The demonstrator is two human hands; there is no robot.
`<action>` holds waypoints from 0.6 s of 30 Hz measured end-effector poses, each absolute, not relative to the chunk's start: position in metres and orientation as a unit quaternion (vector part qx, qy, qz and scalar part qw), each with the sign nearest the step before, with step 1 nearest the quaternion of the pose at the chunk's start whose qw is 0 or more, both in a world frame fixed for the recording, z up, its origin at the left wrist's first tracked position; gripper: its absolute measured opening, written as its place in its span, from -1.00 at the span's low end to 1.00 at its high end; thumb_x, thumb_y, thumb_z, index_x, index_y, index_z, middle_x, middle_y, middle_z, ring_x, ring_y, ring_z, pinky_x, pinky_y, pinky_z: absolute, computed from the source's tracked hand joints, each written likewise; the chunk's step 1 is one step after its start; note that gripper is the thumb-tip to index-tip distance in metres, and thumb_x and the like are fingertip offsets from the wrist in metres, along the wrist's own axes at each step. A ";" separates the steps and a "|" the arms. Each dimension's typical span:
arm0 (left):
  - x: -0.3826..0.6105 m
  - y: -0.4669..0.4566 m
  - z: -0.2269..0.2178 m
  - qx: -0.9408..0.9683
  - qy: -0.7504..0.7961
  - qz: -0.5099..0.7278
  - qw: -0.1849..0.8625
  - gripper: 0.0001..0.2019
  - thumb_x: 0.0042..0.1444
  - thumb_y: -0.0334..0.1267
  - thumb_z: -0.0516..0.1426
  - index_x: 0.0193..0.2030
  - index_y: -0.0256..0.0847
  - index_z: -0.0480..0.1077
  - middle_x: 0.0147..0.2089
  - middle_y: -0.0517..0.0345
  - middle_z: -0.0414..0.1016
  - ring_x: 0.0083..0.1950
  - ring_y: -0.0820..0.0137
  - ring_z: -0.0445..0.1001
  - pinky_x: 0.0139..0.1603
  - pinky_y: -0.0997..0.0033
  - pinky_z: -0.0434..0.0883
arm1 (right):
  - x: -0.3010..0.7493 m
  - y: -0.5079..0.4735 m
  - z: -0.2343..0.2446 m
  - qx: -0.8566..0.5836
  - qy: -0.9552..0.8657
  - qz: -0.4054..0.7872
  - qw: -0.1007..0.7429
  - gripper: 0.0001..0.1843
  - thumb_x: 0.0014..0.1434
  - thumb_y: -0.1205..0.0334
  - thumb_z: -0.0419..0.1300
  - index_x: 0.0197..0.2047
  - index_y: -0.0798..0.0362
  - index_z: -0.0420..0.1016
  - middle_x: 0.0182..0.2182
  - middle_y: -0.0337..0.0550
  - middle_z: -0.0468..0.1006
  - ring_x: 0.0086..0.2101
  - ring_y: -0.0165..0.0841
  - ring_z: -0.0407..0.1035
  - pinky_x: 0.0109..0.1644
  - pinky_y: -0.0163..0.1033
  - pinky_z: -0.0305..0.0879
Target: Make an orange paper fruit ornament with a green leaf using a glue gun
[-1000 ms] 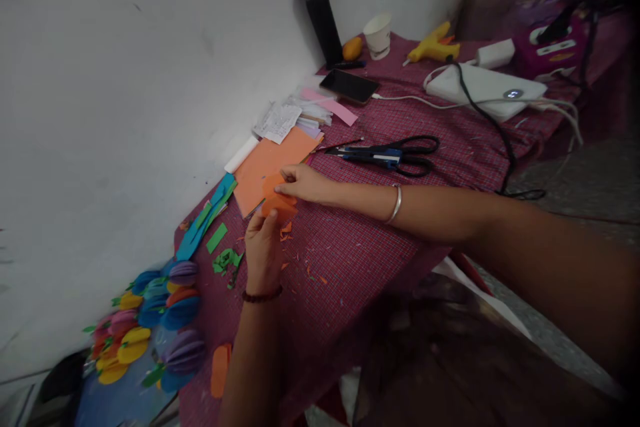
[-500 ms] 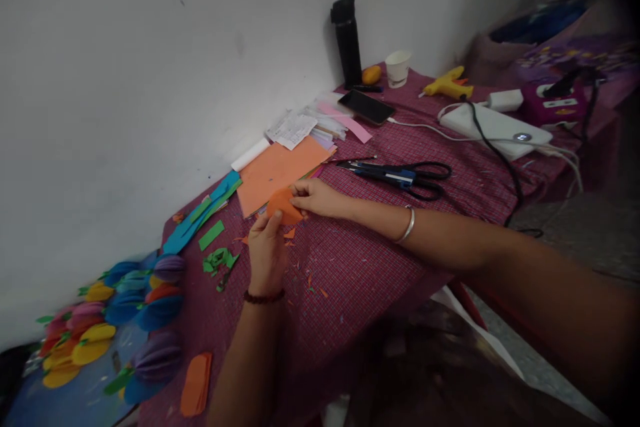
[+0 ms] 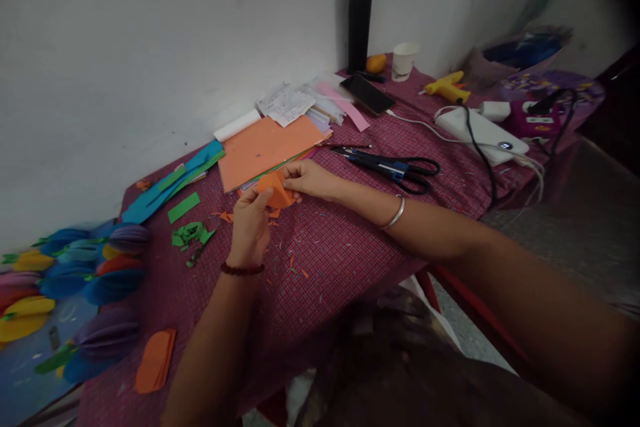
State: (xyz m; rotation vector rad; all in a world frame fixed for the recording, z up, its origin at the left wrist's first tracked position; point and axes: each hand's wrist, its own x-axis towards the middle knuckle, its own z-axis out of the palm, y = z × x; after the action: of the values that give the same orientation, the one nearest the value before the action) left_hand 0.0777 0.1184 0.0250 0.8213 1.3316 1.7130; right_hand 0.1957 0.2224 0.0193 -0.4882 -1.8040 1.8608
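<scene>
Orange paper [image 3: 275, 188], pinched by left hand [image 3: 251, 219] and right hand [image 3: 311, 180], both outstretched over maroon checked tablecloth [image 3: 345, 247]; pale wall [image 3: 130, 60] beyond.

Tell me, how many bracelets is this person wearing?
2. A dark beaded bracelet circles the wrist of the left hand; a silver bangle circles the forearm behind the right hand. Others could be hidden out of frame.
</scene>
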 end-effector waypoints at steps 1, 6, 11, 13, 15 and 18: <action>0.078 0.119 0.024 0.324 0.527 0.677 0.398 -0.82 -0.16 -0.26 0.34 -0.40 -0.25 0.49 -0.44 0.19 0.52 -0.48 0.50 0.42 -0.42 0.49 0.32 | 0.196 0.223 0.018 -0.179 -0.665 0.682 0.248 -0.80 0.22 0.49 0.11 -0.42 0.11 0.28 -0.66 -0.43 0.33 -0.65 -0.60 0.24 -0.58 -0.47 0.25; 0.079 0.119 0.023 0.325 0.532 0.676 0.393 -0.83 -0.17 -0.27 0.35 -0.45 -0.28 0.49 -0.47 0.18 0.51 -0.49 0.53 0.39 -0.45 0.53 0.28 | 0.196 0.229 0.014 -0.175 -0.666 0.687 0.231 -0.87 0.18 0.52 0.13 -0.38 0.15 0.37 -0.62 -0.38 0.41 -0.62 -0.59 0.31 -0.56 -0.50 0.31; 0.079 0.120 0.019 0.320 0.541 0.673 0.390 -0.81 -0.19 -0.26 0.35 -0.46 -0.29 0.48 -0.50 0.21 0.48 -0.55 0.58 0.30 -0.49 0.55 0.23 | 0.196 0.229 0.015 -0.178 -0.658 0.700 0.216 -0.85 0.18 0.55 0.10 -0.39 0.17 0.38 -0.59 -0.34 0.47 -0.60 -0.58 0.37 -0.53 -0.50 0.38; 0.077 0.120 0.018 0.317 0.545 0.672 0.389 -0.81 -0.19 -0.26 0.35 -0.48 -0.29 0.47 -0.53 0.23 0.45 -0.56 0.58 0.29 -0.50 0.55 0.21 | 0.197 0.228 0.018 -0.179 -0.662 0.696 0.210 -0.85 0.18 0.55 0.10 -0.38 0.17 0.40 -0.59 -0.34 0.47 -0.61 -0.59 0.37 -0.53 -0.51 0.38; 0.077 0.120 0.016 0.314 0.549 0.671 0.387 -0.81 -0.19 -0.26 0.35 -0.49 -0.28 0.45 -0.54 0.25 0.43 -0.57 0.59 0.29 -0.51 0.55 0.20 | 0.197 0.227 0.019 -0.185 -0.669 0.690 0.208 -0.84 0.17 0.56 0.09 -0.37 0.17 0.40 -0.60 -0.36 0.46 -0.62 -0.60 0.36 -0.54 -0.51 0.37; 0.080 0.121 0.015 0.310 0.553 0.671 0.385 -0.82 -0.17 -0.26 0.33 -0.49 -0.29 0.45 -0.56 0.27 0.41 -0.59 0.59 0.28 -0.53 0.55 0.18 | 0.197 0.228 0.019 -0.184 -0.682 0.678 0.205 -0.84 0.17 0.55 0.08 -0.38 0.16 0.39 -0.61 -0.38 0.43 -0.63 -0.60 0.32 -0.55 -0.51 0.34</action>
State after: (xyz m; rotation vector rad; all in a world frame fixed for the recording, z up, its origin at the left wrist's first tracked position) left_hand 0.0799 0.1205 0.0154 0.7896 1.4083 1.7095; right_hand 0.1971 0.2278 0.0188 -0.5132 -1.8999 1.8889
